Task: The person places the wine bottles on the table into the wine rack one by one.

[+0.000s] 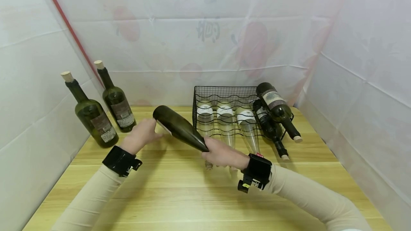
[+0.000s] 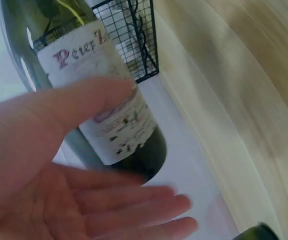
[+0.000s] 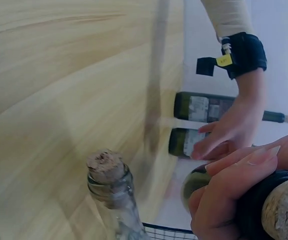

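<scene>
A dark green wine bottle (image 1: 179,127) hangs tilted above the table, base up to the left, neck down to the right. My right hand (image 1: 221,154) grips its neck; in the right wrist view the fingers (image 3: 234,190) curl round the neck just below the cork (image 3: 286,210). My left hand (image 1: 146,133) is spread by the bottle's base with its fingers straight. In the left wrist view the open palm (image 2: 59,200) faces the bottle's white label (image 2: 109,100), with the thumb across it; contact is unclear.
A black wire rack (image 1: 224,90) stands behind the hands with three clear bottles (image 1: 226,120) lying in it and two dark bottles (image 1: 276,106) on its right side. Two green corked bottles (image 1: 93,117) stand upright at the back left. White sheeting walls in the wooden table (image 1: 179,195).
</scene>
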Demonstrator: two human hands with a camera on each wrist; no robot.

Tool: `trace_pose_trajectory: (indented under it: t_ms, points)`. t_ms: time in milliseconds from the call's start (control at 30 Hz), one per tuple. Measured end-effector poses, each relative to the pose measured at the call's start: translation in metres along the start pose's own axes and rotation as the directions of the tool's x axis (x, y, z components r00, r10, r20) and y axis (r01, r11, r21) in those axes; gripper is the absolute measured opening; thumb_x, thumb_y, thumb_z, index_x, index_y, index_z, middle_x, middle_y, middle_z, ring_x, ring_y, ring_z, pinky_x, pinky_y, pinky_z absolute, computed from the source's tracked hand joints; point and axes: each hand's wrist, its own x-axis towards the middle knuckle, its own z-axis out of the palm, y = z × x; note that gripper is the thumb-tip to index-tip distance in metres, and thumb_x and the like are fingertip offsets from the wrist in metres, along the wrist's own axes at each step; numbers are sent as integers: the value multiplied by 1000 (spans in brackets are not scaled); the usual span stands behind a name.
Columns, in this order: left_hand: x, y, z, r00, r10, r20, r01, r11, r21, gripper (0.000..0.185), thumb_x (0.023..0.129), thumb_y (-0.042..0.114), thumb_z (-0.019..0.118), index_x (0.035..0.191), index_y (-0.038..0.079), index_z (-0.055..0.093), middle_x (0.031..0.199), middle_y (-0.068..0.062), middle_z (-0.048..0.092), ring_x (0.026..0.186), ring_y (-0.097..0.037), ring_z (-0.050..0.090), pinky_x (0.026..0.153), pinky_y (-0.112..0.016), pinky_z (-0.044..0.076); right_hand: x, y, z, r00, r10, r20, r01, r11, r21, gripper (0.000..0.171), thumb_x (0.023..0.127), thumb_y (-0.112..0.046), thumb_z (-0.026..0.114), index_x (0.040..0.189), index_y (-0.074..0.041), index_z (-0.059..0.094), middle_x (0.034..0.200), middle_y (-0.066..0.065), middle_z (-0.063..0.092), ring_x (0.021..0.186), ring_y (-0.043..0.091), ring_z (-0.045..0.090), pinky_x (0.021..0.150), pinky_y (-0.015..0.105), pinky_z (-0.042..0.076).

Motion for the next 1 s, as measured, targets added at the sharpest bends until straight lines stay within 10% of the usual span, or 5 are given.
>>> trace_pose_trajectory:
  t_ms: [100,233,1000]
  points:
    - [1,1,0,995,25,-92,-32,997,-77,90,92,31,78,153,-15,30,119,-41,63,89,-47,70,69,-48,59,-1,-3,-3,1000,11,-14,-11,1000,-1,57,106,-11,53,158,-8,32,95,23,66,53,17,49,41,26,42]
    - [3,5,-2,985,63,-160,-87,985,-147,106,91,28,80,162,-7,11,158,-47,23,125,-61,54,100,-64,53,-2,-8,-7,999,4,-34,-5,1000,-13,54,105,-12,55,155,-6,36,87,18,64,52,17,49,41,27,42]
    - [14,33,-35,960,119,-251,-176,960,-217,102,89,19,82,164,-1,16,165,-40,15,149,-58,28,117,-65,40,-18,-26,-35,992,13,-124,-17,999,-34,50,102,-8,56,150,0,40,84,12,59,52,14,48,42,25,45]
